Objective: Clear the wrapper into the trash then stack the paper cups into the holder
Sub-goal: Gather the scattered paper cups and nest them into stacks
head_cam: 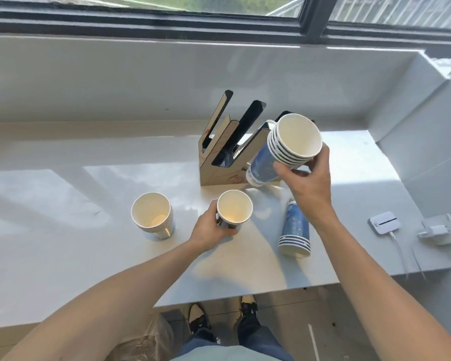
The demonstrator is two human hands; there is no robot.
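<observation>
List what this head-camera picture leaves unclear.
- Wrapper and trash: a clear bag at the bottom edge is cut off, its contents unreadable.
- Holder: right slot hidden behind the cup stack in the right hand.
- Cup: the left hand hides its wall.

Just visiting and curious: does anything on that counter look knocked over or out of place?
One thing: a stack of blue cups lies tipped on its side on the counter, just below the right hand, while the other loose stack stands upright. The cup holder has empty slots. Nothing looks spilled or damaged.
</observation>
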